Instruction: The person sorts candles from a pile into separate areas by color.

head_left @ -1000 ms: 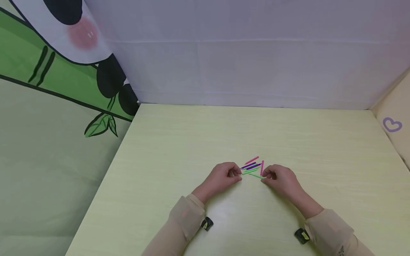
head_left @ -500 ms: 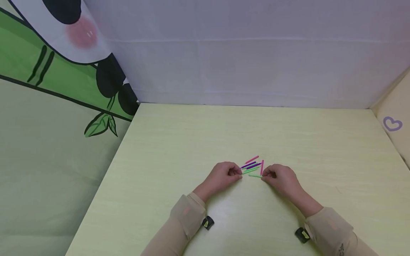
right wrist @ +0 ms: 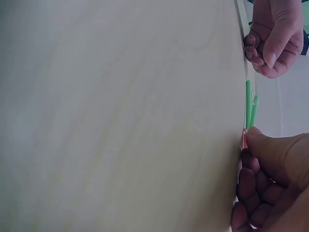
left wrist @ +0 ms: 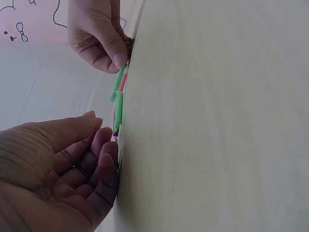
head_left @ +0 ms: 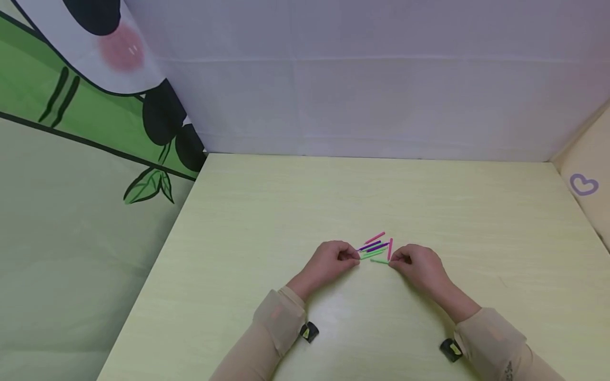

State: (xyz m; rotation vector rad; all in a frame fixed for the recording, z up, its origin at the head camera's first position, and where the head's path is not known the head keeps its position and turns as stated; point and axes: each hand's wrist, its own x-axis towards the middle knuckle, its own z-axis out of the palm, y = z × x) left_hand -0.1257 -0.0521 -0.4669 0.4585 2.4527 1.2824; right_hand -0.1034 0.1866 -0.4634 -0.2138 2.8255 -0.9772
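Note:
Between thumb and fingertip, my right hand (head_left: 419, 264) pinches the end of a thin green stick (head_left: 378, 261). The stick points left and, in the right wrist view, tilts up off the table. My left hand (head_left: 335, 259) is at the left end of the small pile, fingers loosely curled, thumb near the fingertips, nothing visible between them in the left wrist view. In the pile lie more green sticks (head_left: 373, 254), purple sticks (head_left: 378, 247), a slanted pink stick (head_left: 375, 237) and another pink stick (head_left: 390, 248) beside my right fingertips.
The pile lies on a pale wood-patterned table (head_left: 286, 206). A white cloth wall (head_left: 362, 106) stands along its back edge, and a printed panel (head_left: 95, 238) borders the left. Each sleeve has a small black device (head_left: 309, 332) at the wrist.
The green stick in my right hand has swung from slanting to nearly level, its right end rising slightly in the head view. Both hands have stayed nearly in place.

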